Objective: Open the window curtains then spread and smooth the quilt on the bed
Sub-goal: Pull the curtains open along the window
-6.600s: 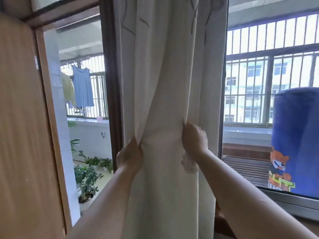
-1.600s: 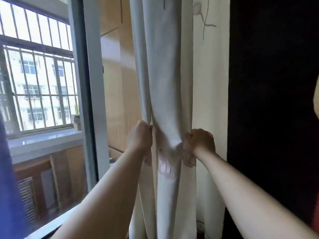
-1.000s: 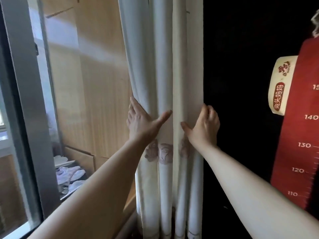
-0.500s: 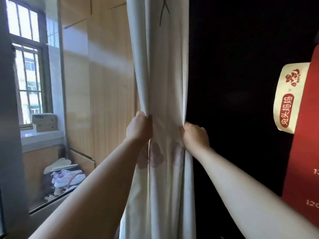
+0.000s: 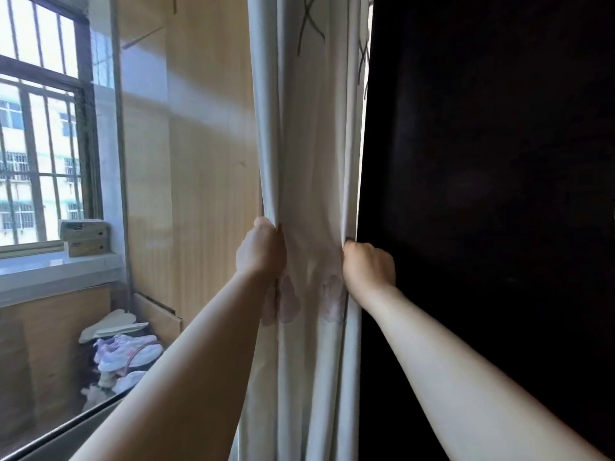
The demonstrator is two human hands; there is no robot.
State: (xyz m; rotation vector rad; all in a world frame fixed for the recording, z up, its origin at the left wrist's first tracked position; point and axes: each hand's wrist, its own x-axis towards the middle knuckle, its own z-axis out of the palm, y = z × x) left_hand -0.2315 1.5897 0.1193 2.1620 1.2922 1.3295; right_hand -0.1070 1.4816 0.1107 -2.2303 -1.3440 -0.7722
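Cream cloth, bunched into a narrow column: that's the curtain (image 5: pixel 312 161), sitting off to the right of the window (image 5: pixel 40 144), right against a dark panel (image 5: pixel 492 194). The left hand (image 5: pixel 261 251) and right hand (image 5: pixel 367 264) each clamp one side of it, fingers curled into the folds. I'd guess that's to squeeze the pleats tight so they don't fan out. Quilt and bed aren't in view. Writing? The cardboard boxes (image 5: pixel 85 237) on the sill (image 5: pixel 60 264) carry a dark label, probably text, too small to read.
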